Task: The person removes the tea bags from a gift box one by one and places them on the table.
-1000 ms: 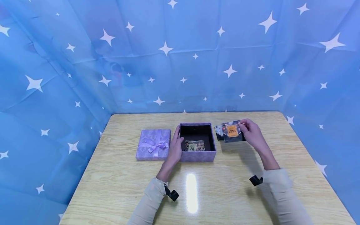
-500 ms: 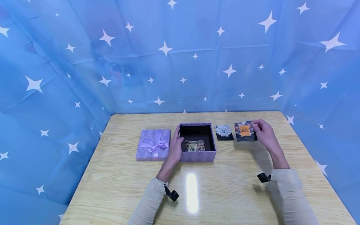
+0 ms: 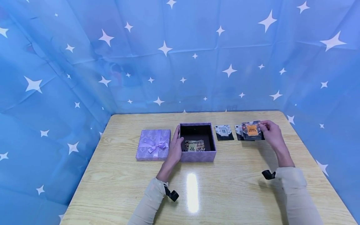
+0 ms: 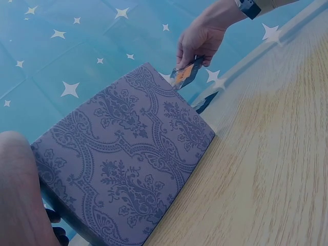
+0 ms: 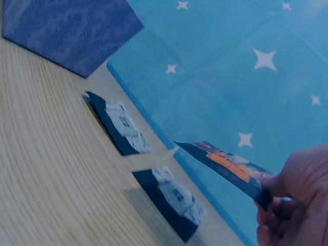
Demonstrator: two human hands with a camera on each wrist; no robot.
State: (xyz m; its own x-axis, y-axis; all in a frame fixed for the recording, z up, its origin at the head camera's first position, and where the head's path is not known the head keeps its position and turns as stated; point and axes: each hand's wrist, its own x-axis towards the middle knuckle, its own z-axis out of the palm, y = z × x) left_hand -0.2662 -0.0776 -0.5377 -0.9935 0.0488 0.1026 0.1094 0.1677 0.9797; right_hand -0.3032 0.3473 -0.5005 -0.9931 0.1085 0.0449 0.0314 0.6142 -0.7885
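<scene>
My left hand (image 3: 175, 147) grips the left wall of an uncovered purple gift box (image 3: 197, 157), thumb over the rim. In the left wrist view, the hand (image 4: 20, 189) is at the edge beside the patterned box (image 4: 128, 154). Inside, a packet with a pale green label (image 3: 194, 146) leans near the front wall. My right hand (image 3: 271, 132) pinches the right edge of a dark packet with an orange label (image 3: 252, 130), raised above the table. Two packets with white labels lie right of the box: one in full (image 3: 224, 133), another (image 3: 238, 132) partly covered by the held packet in the head view.
A purple lid (image 3: 149, 153) with a ribbon bow lies just left of the box. Behind the wooden table (image 3: 118, 187) hangs a blue star-patterned curtain (image 3: 197, 78). Cameras on black straps are worn on both wrists.
My right hand has moved right with the orange-label packet, from over the first white-label packet. A second white-label packet now shows from behind it. The left hand and box stay put.
</scene>
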